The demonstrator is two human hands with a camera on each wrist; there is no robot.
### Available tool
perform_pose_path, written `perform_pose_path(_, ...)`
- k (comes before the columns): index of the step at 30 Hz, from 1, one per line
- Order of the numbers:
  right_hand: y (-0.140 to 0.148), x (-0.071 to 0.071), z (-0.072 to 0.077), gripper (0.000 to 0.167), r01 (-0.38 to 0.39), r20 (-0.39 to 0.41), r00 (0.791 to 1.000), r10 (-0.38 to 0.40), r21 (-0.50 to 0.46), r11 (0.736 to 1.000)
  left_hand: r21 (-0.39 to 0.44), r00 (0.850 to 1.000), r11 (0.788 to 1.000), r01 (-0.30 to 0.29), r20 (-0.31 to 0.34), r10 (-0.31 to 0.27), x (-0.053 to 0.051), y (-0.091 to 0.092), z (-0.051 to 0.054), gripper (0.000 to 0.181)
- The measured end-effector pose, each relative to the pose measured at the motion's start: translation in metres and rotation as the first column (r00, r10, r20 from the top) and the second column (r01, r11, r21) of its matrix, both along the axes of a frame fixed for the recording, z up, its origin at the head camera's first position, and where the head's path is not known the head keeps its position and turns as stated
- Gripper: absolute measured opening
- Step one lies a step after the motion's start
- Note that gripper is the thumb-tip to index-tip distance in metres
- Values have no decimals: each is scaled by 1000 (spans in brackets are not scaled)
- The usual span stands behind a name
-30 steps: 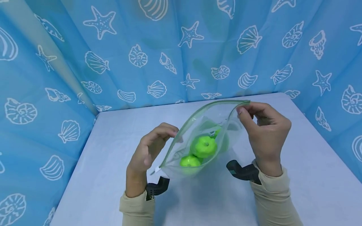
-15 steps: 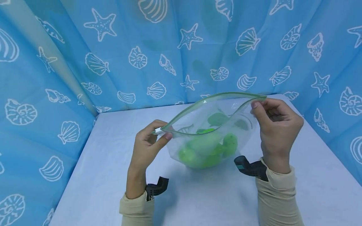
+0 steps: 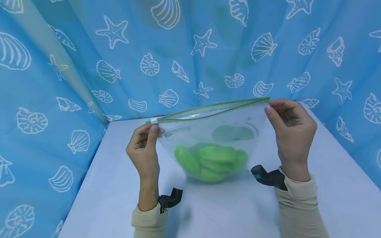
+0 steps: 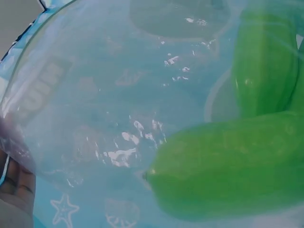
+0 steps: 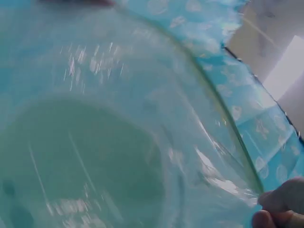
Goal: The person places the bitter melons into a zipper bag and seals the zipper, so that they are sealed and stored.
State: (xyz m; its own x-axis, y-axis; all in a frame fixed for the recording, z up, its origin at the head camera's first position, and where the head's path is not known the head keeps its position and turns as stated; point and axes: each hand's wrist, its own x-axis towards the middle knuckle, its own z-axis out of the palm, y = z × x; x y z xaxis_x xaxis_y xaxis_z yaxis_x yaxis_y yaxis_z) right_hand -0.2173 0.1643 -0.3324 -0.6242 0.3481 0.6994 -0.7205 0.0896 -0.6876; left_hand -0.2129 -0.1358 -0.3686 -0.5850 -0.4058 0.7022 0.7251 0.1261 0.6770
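Observation:
A clear slider zip bag (image 3: 190, 132) hangs by its top corners between my two hands, a narrow gap showing along its green zip strip (image 3: 205, 110). Its white slider (image 3: 154, 121) is at the left end. My left hand (image 3: 146, 145) pinches that corner, thumb in front near the slider. My right hand (image 3: 293, 132) grips the right end of the strip between thumb and fingers. Several smooth, elongated green pieces (image 3: 211, 162), like fruit or vegetables, lie in the bag's bottom; the left wrist view shows one with a pointed tip (image 4: 223, 171). Whether the bag touches the table is unclear.
A white-covered table (image 3: 119, 185) lies below the hands. Blue curtains (image 3: 190, 59) with white shells and starfish enclose its back and sides. Each wrist carries a black camera mount, on the left wrist (image 3: 171, 198) and on the right wrist (image 3: 269, 177).
My left hand has come up and taken the slider corner. The bag has turned from mouth toward me to hanging upright, its mouth now narrowed, while my right hand keeps its corner.

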Motion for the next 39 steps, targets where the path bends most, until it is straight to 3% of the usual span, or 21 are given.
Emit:
perform_pose_path(3,-3,16,18,21,130,-54,991,-124,113,985,-7,1000,1000,-18,3,18,1,1,-1,13)
perform_pose_path(5,-7,23,31,19,90,-128,989,-71,147,985,-1,1000,1000,-6,-5,6,1,1,-1,13)
perform_pose_path(7,-11,27,44,17,-21,-190,979,68,242,970,-5,1000,1000,7,-17,-7,1,0,-1,14)
perform_pose_path(9,-17,26,58,17,-96,-207,958,198,419,903,-14,999,999,28,-39,-29,0,-1,0,16)
perform_pose_path(11,-24,24,72,17,-143,-180,933,310,605,783,-30,997,998,47,-64,-49,-1,-2,2,17)
perform_pose_path(13,-33,20,83,18,-126,-150,927,344,739,662,-45,994,997,69,-84,-72,-2,-3,3,18)
perform_pose_path(14,-39,17,87,18,-114,-144,925,351,776,620,-49,993,996,77,-90,-81,-2,-3,4,18)
perform_pose_path(16,-49,12,92,18,-116,-121,923,364,816,566,-53,992,995,89,-87,-94,-1,-3,5,18)
perform_pose_path(23,-83,-8,95,18,-133,-69,902,426,894,427,-63,997,996,60,-53,-63,5,0,5,16)
perform_pose_path(27,-98,-16,93,18,-162,-30,892,450,910,382,-63,997,996,59,-52,-63,6,1,6,16)
perform_pose_path(32,-112,-21,87,18,-193,32,907,420,918,347,-76,996,995,61,-59,-65,5,3,6,15)
perform_pose_path(39,-132,-23,86,9,-165,14,897,442,938,305,-83,994,994,65,-87,-72,5,5,4,16)
